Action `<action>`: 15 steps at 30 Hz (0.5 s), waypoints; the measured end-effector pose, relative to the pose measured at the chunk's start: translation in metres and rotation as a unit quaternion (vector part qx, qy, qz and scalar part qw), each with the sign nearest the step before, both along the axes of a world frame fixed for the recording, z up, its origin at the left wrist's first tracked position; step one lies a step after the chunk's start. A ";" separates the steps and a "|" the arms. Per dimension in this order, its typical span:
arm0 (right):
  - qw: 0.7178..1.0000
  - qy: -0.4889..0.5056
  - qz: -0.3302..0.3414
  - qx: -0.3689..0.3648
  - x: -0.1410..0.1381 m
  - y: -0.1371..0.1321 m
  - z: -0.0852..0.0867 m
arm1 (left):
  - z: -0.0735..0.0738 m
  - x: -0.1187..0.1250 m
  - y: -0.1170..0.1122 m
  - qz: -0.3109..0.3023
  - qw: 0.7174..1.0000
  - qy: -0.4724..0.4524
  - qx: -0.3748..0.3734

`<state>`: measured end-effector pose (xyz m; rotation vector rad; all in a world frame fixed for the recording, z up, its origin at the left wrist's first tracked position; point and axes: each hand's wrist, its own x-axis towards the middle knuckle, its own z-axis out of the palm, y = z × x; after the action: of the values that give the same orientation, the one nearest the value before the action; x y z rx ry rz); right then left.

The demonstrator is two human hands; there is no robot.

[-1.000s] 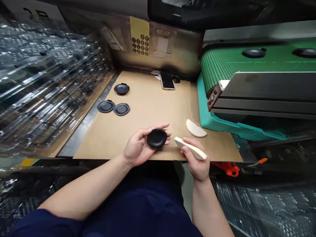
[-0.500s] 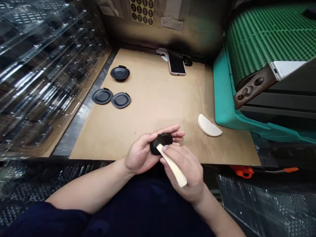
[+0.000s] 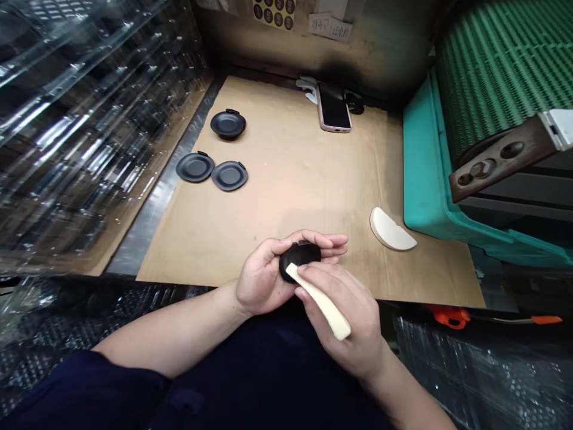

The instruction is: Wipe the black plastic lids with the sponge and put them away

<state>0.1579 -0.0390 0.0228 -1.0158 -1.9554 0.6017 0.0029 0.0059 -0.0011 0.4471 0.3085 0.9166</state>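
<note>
My left hand (image 3: pixel 262 278) cups a small black rounded plastic part (image 3: pixel 299 258) over the near edge of the brown paper-covered table (image 3: pixel 286 185). My right hand (image 3: pixel 347 313) grips a cream-coloured flat block (image 3: pixel 319 301) and presses its tip against the black part. Both hands meet just above my lap.
Three black dish-shaped parts (image 3: pixel 228 124) (image 3: pixel 194 166) (image 3: pixel 230 175) lie at the table's left. A second cream half-round piece (image 3: pixel 391 231) rests at the right, near a teal machine base (image 3: pixel 425 173) under a green conveyor belt (image 3: pixel 501 65). A phone (image 3: pixel 333 107) lies at the back. Clear plastic trays (image 3: pixel 76 119) are stacked on the left.
My right hand has brought the cream block from beside the black part onto it. The view has tilted down and shifted, so the conveyor's parts are out of sight.
</note>
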 end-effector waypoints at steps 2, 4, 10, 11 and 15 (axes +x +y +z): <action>0.999 0.039 -0.011 0.022 -0.004 0.003 -0.006 | 0.001 0.000 0.000 -0.005 1.000 0.002 -0.002; 0.998 0.048 -0.004 0.026 -0.005 0.005 -0.010 | 0.001 0.000 0.000 -0.011 1.000 0.007 -0.013; 0.998 0.030 0.002 0.053 0.000 0.010 -0.011 | 0.003 0.001 0.001 -0.033 0.999 0.010 -0.021; 0.997 0.033 -0.010 0.066 0.002 0.010 -0.011 | 0.002 0.001 0.000 -0.035 0.999 0.012 -0.023; 0.998 0.008 0.053 0.011 0.005 0.011 -0.011 | 0.001 0.001 0.000 -0.030 0.999 0.013 -0.037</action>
<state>0.1626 -0.0279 0.0113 -0.8944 -2.0077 0.6428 0.0039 0.0055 -0.0004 0.3987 0.3494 0.8395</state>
